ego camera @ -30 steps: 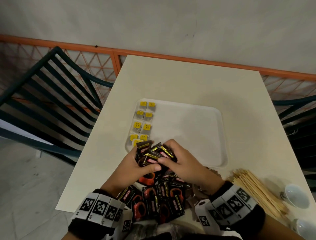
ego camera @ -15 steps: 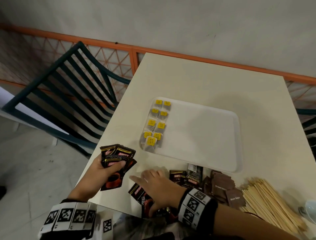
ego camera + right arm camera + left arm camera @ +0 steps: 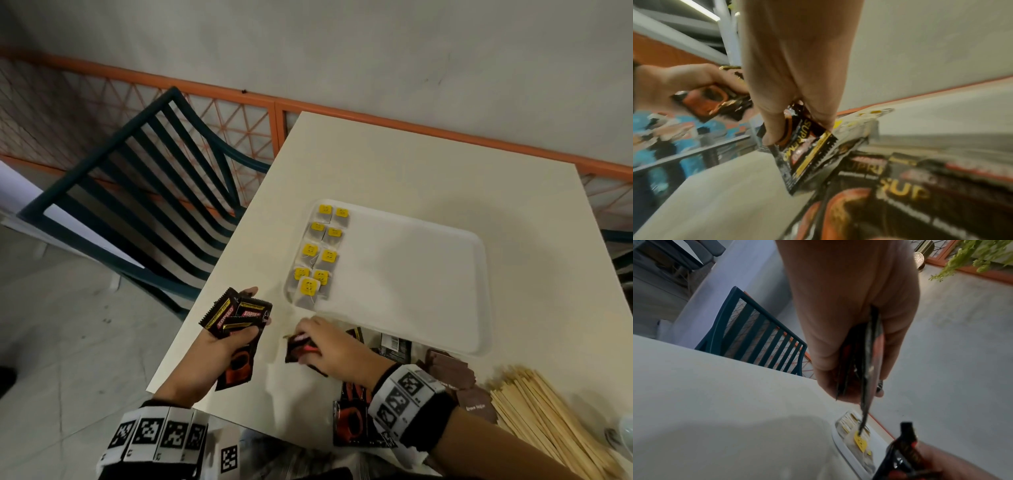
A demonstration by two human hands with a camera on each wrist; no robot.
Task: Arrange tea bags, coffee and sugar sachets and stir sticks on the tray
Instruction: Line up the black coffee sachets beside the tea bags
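Since a moment ago, the right hand point(image 3: 334, 349) has begun lifting a coffee sachet point(image 3: 298, 347) it is pinching. Left of the tray point(image 3: 479, 291), the left hand point(image 3: 222, 346) is gripping a fanned stack point(image 3: 239, 318), probably collecting before placing.

Nine tea bags point(image 3: 317, 255) with yellow tags lie on the white tray point(image 3: 418, 274), in two columns along its left side, the ninth overlapping the near end. Near the tray's front left corner, the left hand point(image 3: 219, 353) holds at least three black coffee sachets point(image 3: 236, 318); the right hand point(image 3: 334, 349) pinches one coffee sachet point(image 3: 297, 347). More coffee sachets point(image 3: 351, 416) and brown sugar sachets point(image 3: 448, 370) lie before the tray, overlapping, uncountable. One bundle of stir sticks point(image 3: 541, 414), too many to count, lies off the tray's front right corner.
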